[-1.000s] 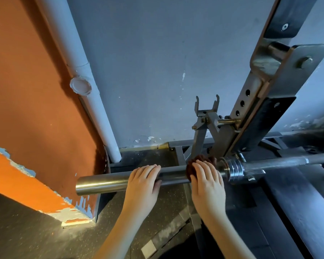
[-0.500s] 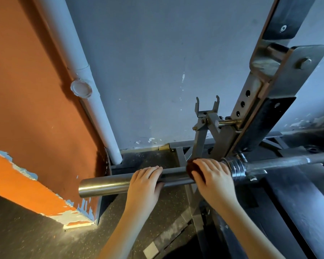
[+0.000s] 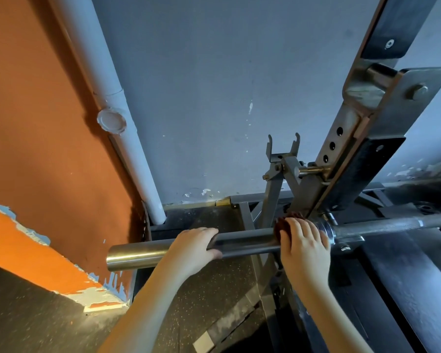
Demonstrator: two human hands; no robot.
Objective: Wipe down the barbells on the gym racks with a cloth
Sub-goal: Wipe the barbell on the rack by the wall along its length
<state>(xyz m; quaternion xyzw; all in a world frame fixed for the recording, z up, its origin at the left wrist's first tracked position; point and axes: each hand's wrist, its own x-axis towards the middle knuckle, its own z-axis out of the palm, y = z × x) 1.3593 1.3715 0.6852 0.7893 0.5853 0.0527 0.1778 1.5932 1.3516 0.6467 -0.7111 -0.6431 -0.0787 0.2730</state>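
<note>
- Head view: my left hand (image 3: pixel 194 247) grips the barbell (image 3: pixel 245 244), fingers curled over it.
- My right hand (image 3: pixel 303 247) clutches the cloth (image 3: pixel 281 226) round the barbell, against its collar (image 3: pixel 325 231).
- Barbell lies across the rack (image 3: pixel 348 128).

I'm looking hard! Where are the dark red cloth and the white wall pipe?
Dark red cloth (image 3: pixel 280 228), head view, frilly left edge.
White wall pipe (image 3: pixel 139 174), head view, lower middle stretch.
</note>
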